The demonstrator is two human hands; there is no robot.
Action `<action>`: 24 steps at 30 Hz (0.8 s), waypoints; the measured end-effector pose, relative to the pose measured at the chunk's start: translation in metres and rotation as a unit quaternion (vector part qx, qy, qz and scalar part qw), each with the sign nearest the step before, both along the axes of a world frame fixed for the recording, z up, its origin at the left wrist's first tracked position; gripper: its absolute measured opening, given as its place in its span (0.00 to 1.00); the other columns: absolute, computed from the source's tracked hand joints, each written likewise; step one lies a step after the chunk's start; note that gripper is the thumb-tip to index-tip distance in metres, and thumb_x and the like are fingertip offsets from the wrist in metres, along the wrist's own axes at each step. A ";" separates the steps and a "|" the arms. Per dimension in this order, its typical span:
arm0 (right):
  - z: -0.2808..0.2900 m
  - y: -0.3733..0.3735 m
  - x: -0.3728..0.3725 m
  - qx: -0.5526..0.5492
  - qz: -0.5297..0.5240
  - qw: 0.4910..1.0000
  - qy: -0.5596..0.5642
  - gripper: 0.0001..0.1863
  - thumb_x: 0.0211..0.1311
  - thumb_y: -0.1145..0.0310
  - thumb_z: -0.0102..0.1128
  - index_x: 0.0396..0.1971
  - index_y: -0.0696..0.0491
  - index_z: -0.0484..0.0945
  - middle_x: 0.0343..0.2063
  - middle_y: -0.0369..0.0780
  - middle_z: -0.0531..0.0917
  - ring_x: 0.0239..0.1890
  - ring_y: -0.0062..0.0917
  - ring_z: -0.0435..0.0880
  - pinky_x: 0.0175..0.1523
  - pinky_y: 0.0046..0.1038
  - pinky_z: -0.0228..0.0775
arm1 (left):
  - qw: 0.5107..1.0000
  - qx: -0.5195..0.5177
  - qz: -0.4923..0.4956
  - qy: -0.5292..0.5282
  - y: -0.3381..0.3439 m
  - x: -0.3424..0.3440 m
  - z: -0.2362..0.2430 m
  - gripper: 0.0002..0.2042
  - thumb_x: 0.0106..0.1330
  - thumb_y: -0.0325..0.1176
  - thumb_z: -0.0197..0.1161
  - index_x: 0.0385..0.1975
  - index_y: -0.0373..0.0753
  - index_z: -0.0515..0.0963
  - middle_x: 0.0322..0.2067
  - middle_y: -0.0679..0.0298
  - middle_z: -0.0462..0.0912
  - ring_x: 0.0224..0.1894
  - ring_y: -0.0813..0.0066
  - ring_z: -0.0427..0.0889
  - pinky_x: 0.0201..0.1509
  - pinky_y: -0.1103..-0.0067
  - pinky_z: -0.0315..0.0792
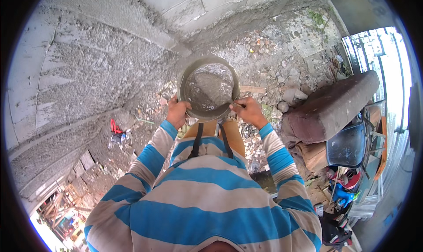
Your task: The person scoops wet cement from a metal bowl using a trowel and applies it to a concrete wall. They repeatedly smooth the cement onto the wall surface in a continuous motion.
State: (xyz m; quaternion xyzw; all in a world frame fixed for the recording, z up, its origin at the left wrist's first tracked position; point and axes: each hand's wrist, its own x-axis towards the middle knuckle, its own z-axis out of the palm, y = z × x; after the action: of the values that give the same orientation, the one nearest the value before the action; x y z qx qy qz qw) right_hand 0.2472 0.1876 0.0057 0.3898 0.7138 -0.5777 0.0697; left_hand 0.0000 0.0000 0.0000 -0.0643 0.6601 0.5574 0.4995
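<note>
faint digit-like marks (pixel 378 4) on a grey panel (pixel 355 15), upper right, too blurred to read

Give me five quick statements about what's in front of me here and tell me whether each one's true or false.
1. Both the left hand and right hand are at the bucket's rim. True.
2. The bucket is empty. False: it holds a grey mix.
3. The sleeves have blue and pale stripes. True.
4. The brown cushion lies left of the person. False: it is on the right.
5. Loose rubble lies on the ground. True.
</note>
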 end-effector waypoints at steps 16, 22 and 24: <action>0.054 -0.113 0.021 -0.146 -0.548 0.798 0.204 0.13 0.70 0.64 0.61 0.39 0.61 0.83 0.21 0.39 0.82 0.17 0.20 0.77 0.20 0.22 0.68 | 0.989 0.032 -0.043 -0.141 -0.047 -0.054 -0.025 0.22 0.52 0.11 0.54 0.49 0.32 0.72 0.40 0.55 0.80 0.40 0.58 0.83 0.44 0.63 0.81; -0.012 -0.099 -0.057 0.060 -0.710 0.688 0.141 0.14 0.69 0.63 0.62 0.31 0.61 0.80 0.20 0.38 0.80 0.16 0.18 0.75 0.21 0.22 0.64 | 0.988 0.027 -0.082 -0.131 -0.084 -0.127 -0.020 0.25 0.50 0.10 0.53 0.51 0.35 0.73 0.41 0.56 0.82 0.39 0.62 0.83 0.39 0.71 0.80; -0.062 -0.081 -0.095 0.088 -0.713 0.686 0.114 0.13 0.67 0.65 0.63 0.30 0.61 0.79 0.20 0.38 0.81 0.18 0.21 0.77 0.23 0.24 0.66 | 0.989 0.000 -0.083 -0.120 -0.107 -0.160 -0.023 0.26 0.49 0.09 0.53 0.51 0.34 0.73 0.41 0.55 0.82 0.40 0.62 0.83 0.40 0.71 0.81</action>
State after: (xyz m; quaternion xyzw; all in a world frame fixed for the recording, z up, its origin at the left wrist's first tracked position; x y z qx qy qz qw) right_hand 0.1523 0.1064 -0.0565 0.7170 0.2706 -0.4272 -0.4798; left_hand -0.1599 -0.1071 -0.0230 -0.0754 0.5987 0.5019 0.6197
